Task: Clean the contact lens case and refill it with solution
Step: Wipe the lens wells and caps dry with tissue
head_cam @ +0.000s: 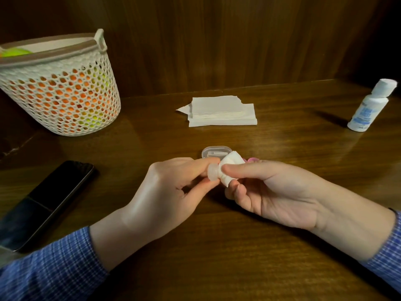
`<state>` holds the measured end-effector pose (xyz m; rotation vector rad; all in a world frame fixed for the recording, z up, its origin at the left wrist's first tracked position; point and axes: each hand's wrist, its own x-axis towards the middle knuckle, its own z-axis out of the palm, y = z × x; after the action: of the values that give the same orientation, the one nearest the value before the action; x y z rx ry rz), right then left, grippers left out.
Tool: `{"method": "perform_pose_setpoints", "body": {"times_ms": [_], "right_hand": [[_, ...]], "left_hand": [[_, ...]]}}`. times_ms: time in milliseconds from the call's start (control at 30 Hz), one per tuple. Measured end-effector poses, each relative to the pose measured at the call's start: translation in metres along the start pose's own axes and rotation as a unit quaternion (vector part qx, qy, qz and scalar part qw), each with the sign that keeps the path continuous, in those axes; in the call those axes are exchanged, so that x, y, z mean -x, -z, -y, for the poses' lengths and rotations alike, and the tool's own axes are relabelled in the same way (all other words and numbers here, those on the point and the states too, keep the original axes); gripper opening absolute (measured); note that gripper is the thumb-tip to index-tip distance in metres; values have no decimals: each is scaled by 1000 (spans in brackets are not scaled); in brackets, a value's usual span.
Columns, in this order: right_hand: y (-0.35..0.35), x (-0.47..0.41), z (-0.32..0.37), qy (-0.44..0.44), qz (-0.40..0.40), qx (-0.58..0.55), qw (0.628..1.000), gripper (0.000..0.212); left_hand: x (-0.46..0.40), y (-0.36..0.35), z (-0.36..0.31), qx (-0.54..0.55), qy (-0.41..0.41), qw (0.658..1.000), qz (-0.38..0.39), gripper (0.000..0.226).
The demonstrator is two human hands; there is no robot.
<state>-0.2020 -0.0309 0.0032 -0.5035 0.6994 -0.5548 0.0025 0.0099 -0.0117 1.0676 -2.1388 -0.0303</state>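
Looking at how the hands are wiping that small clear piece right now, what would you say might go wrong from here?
1. The small clear piece is only pinched in the left hand fingertips; rubbing with the tissue in the right hand might make it slip.
2. Tissue fibres may stay on it before refilling.
3. The solution bottle stands near the table's right side, so a reach might tip it.

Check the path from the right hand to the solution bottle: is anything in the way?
Nothing visible blocks it. Bare table lies between the right hand and the solution bottle, which stands capped at the far right. The hand pinches a tissue wad, though.
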Motion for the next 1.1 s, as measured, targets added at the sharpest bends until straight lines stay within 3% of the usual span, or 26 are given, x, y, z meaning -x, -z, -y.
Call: {"method": "perform_pose_setpoints", "body": {"times_ms": [133, 300, 367, 433, 500, 567, 600, 633, 733, 1100], "right_hand": [[-1, -2, -3, 45, -7, 120, 992, 25], [2, -3, -6, 149, -23, 280, 948, 10], [2, -3, -7, 175, -35, 290, 940, 15], [3, -4, -6, 200, -50, 298, 932, 21], [4, -2, -2, 260, -71, 374, 887, 19], [9, 2, 1, 341, -81, 492, 797, 19], [10, 3, 2, 367, -79, 534, 757, 21], [12, 4, 2, 381, -75, 564, 729, 18], [13, 5, 0, 393, -58, 608, 687, 12], [13, 1, -3, 381, -28, 639, 668, 12]], "left_hand": [[1, -4, -2, -41, -33, 999, -5, 24], [0, -6, -1, -58, -50, 997, -31, 21], [2, -6, -3, -16, -2, 999, -32, 33], [3, -7, -4, 95, 113, 989, -12, 47], [-3, -4, 2, 252, 267, 930, 34, 47], [-11, 0, 9, 421, 400, 810, 79, 32], [-13, 1, 11, 470, 422, 769, 98, 25], [-14, 2, 12, 491, 420, 754, 115, 22], [-9, -1, 17, 504, 391, 757, 140, 33], [-4, -7, 17, 464, 335, 810, 126, 46]]}}
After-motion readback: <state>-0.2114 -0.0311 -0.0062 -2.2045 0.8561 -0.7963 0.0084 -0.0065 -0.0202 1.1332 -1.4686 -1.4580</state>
